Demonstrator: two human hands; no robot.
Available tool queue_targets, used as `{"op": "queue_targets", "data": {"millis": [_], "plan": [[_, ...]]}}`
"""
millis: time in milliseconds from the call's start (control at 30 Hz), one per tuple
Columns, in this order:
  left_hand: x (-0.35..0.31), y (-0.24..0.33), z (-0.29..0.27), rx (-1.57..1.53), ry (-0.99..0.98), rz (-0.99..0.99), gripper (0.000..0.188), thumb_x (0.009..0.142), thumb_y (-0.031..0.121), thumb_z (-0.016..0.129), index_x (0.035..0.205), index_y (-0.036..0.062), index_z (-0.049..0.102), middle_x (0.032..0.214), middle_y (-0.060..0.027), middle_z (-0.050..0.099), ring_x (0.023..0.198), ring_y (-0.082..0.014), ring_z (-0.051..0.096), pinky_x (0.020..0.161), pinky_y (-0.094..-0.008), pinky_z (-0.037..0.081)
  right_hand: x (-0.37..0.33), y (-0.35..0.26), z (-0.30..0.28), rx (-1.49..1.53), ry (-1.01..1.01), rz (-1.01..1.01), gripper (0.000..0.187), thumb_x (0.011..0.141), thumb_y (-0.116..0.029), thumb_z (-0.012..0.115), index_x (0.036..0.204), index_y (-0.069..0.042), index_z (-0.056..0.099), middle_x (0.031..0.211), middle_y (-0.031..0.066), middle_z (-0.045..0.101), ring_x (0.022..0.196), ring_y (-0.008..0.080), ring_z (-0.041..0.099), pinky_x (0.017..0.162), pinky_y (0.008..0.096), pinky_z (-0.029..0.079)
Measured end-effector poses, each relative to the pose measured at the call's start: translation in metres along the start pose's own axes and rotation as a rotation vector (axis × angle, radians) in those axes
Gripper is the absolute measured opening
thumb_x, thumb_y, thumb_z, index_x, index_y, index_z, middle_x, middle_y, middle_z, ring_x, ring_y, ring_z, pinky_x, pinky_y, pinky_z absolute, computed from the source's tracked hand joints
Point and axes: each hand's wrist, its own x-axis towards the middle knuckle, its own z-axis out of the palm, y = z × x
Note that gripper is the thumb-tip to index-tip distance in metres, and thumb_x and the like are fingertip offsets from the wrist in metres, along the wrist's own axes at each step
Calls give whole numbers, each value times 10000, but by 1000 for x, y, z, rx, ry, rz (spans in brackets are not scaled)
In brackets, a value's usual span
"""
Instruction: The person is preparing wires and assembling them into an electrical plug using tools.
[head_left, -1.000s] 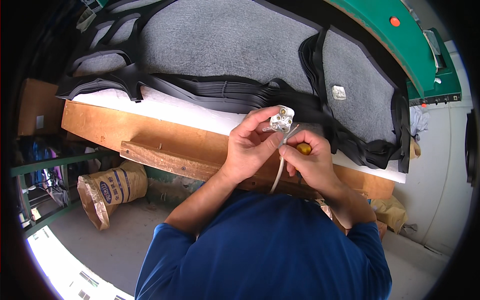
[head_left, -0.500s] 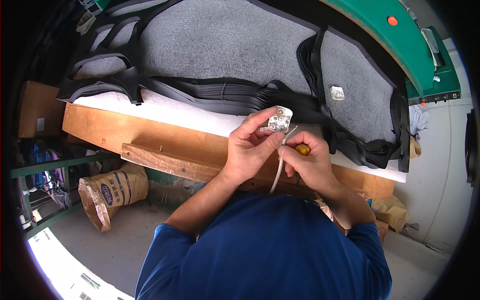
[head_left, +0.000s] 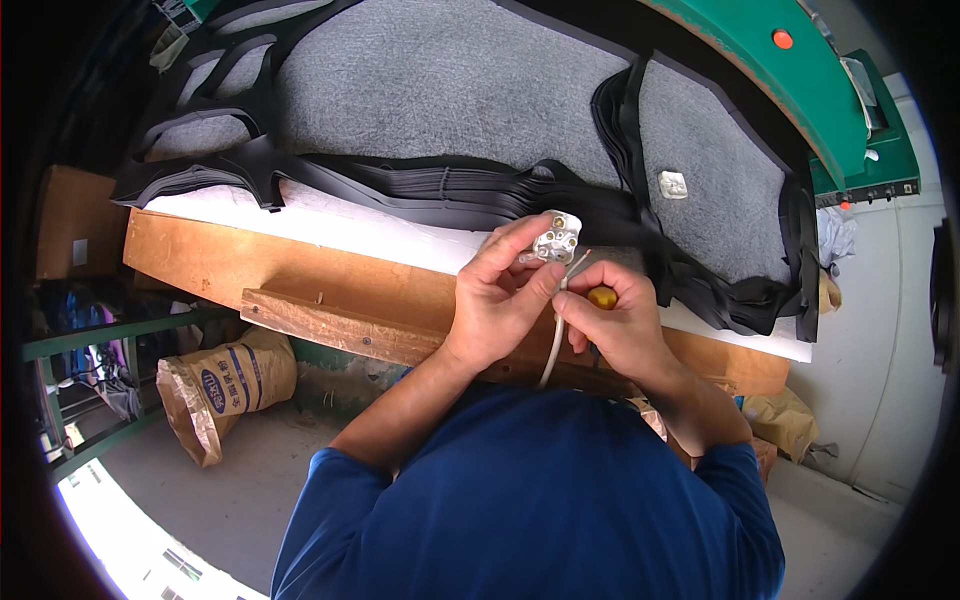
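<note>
Between thumb and fingers of my left hand (head_left: 495,305) is a small white electrical fitting (head_left: 557,237), its inner side with brass-coloured terminals facing up. Close to its right lower edge, my right hand (head_left: 628,318) pinches a white cable (head_left: 553,355) near its stripped end; bare wire points up toward the fitting. Whether the wire touches it, I cannot tell. The same right hand keeps a yellow-handled screwdriver (head_left: 603,297) in its palm, the shaft mostly hidden. A similar white piece (head_left: 673,185), probably the fitting's cover, lies beyond on grey felt-like sheet.
Black cut foam strips (head_left: 460,187) frame the grey sheet (head_left: 450,90) on the bench. A wooden rail (head_left: 345,325) runs along its near edge. A green machine (head_left: 790,75) with a red button stands at far right; a brown paper sack (head_left: 235,385) lies at lower left.
The fitting and the bare wire end have shifted very slightly left. Both hands keep their holds.
</note>
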Motion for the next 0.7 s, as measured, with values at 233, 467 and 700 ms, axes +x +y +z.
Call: {"op": "queue_targets", "data": {"millis": [233, 467, 700], "plan": [[0, 1, -1, 20, -2, 2, 443, 867, -94, 585, 1290, 21, 520, 1285, -114, 483, 1127, -163, 541, 915, -263, 496, 2, 1, 1, 15, -13, 10, 136, 855, -75, 681, 872, -3, 566, 660, 31, 589, 504, 58, 538, 434, 202, 433], [0, 0, -1, 45, 0, 22, 436, 866, -99, 579, 1284, 12, 522, 1291, -122, 480, 1140, -175, 539, 920, -270, 499, 3, -1, 2, 8, -12, 26, 132, 858, -69, 675, 876, 1, 564, 659, 33, 587, 503, 59, 538, 431, 203, 430], [-1, 2, 1, 61, 3, 16, 422, 861, -112, 572, 1265, 5, 535, 1285, -127, 486, 1141, -182, 541, 923, -275, 499, 3, 0, 1, -3, -15, 13, 101, 870, -51, 649, 850, -8, 560, 665, 44, 588, 502, 81, 552, 446, 216, 434]]}}
